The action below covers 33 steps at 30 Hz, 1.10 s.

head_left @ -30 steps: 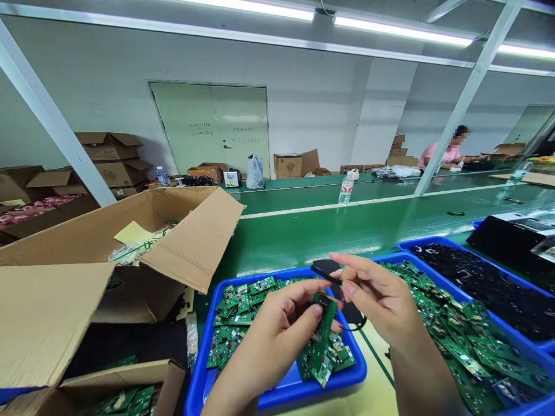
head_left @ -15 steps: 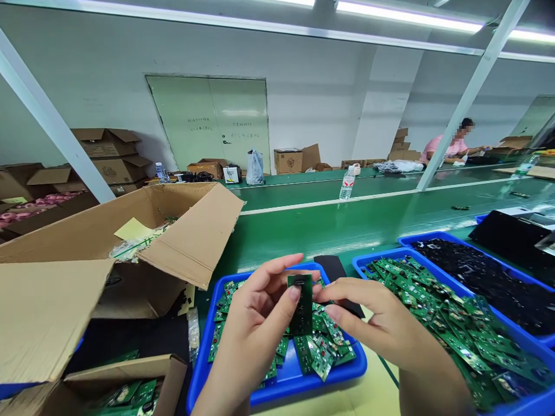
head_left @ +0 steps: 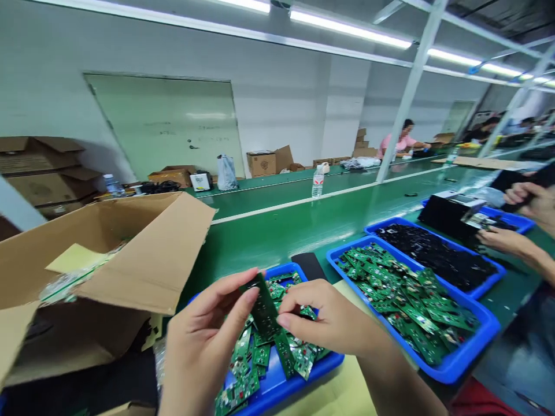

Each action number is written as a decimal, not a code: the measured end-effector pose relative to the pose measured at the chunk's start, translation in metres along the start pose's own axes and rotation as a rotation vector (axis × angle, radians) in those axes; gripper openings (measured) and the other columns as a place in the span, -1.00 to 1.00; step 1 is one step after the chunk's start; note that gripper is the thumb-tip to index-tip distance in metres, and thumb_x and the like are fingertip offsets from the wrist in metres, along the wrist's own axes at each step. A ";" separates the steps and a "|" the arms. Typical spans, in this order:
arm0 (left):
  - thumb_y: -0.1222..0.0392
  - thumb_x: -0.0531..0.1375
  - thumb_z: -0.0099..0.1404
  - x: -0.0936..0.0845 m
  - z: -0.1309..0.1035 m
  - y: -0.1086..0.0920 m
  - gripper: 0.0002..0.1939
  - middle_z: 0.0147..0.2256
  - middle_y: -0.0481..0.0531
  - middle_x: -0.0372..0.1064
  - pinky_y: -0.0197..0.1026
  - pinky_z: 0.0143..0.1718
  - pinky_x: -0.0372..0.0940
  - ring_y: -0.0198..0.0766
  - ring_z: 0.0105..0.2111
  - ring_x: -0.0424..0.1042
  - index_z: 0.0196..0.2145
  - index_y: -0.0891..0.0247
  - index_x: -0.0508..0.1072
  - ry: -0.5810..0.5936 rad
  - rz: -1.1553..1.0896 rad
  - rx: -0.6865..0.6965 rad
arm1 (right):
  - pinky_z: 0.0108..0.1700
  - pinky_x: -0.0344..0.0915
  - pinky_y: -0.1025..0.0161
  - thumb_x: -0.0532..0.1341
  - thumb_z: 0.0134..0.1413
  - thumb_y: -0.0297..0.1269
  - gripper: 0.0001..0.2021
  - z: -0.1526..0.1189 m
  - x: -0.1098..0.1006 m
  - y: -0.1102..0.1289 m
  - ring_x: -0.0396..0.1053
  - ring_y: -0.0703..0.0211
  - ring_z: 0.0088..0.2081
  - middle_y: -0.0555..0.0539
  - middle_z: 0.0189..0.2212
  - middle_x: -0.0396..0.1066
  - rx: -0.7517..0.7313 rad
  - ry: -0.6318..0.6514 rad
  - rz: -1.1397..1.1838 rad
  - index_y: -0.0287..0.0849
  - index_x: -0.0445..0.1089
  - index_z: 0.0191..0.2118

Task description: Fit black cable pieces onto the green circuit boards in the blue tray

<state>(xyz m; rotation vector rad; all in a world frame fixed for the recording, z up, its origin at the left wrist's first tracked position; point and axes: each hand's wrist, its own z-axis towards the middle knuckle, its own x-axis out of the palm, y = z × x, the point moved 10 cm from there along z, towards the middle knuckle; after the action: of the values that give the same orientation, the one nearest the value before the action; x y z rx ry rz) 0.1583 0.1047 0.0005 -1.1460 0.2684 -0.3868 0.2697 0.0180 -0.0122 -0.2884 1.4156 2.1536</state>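
Observation:
My left hand [head_left: 212,329] pinches the upper end of a green circuit board [head_left: 263,309] between thumb and fingers, holding it tilted. Beside the board's lower right edge is my right hand [head_left: 323,315], its thumb and forefinger pressed together; whatever lies between those fingertips is hidden. Below both hands stands a blue tray [head_left: 299,388] with many loose green circuit boards inside, partly covered by my hands.
To the right, a second blue tray [head_left: 474,363] holds a heap of circuit boards; behind it another tray [head_left: 498,277] holds small black parts. A large open carton [head_left: 147,254] stands left. A co-worker's hands [head_left: 505,240] are at far right. A water bottle [head_left: 318,184] stands on the green bench.
The view has swung right, bringing a co-worker's hands into sight. The circuit board in my left hand has gone from upright to tilted, and my right fingertips have come closer to its lower edge.

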 end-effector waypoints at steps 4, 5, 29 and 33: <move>0.19 0.40 0.02 -0.018 0.003 -0.006 -0.87 -0.36 -0.12 0.53 -0.39 -0.25 0.39 -0.31 -0.33 0.47 -0.39 0.10 0.59 -0.159 0.021 0.133 | -0.41 0.22 0.37 0.16 0.09 -0.33 -0.83 0.002 -0.005 -0.007 0.28 0.29 -0.49 0.05 -0.58 0.35 0.030 -0.041 0.055 -0.19 0.40 -0.48; 0.21 0.39 0.03 -0.021 0.004 -0.004 -0.87 -0.36 -0.16 0.52 -0.43 -0.23 0.37 -0.36 -0.34 0.46 -0.39 0.08 0.59 -0.178 0.017 0.148 | -0.41 0.23 0.37 0.17 0.09 -0.32 -0.84 0.003 -0.005 -0.008 0.29 0.29 -0.49 0.05 -0.57 0.35 0.027 -0.031 0.067 -0.19 0.41 -0.48; 0.14 0.29 0.03 0.057 0.004 0.014 -0.85 -0.43 0.01 0.53 -0.33 -0.37 0.44 -0.25 -0.41 0.52 -0.41 0.25 0.53 0.311 -0.037 0.084 | -0.42 0.23 0.35 0.30 -0.08 -0.17 -0.79 -0.061 -0.015 -0.061 0.25 0.33 -0.54 0.06 -0.60 0.30 0.311 -0.235 0.309 -0.22 0.39 -0.47; 0.02 0.22 0.07 0.087 -0.002 0.035 -0.70 -0.32 0.09 0.53 -0.17 -0.24 0.45 -0.15 -0.32 0.53 -0.30 0.27 0.49 0.541 0.093 0.011 | -0.46 0.23 0.35 0.30 -0.15 -0.13 -0.75 -0.081 -0.018 -0.083 0.25 0.32 -0.56 0.06 -0.63 0.29 0.410 -0.295 0.339 -0.22 0.36 -0.51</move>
<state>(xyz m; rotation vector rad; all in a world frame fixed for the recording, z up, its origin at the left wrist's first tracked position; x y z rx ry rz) 0.2415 0.0783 -0.0335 -0.9967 0.7886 -0.6118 0.3207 -0.0355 -0.1028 0.4318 1.7710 1.9806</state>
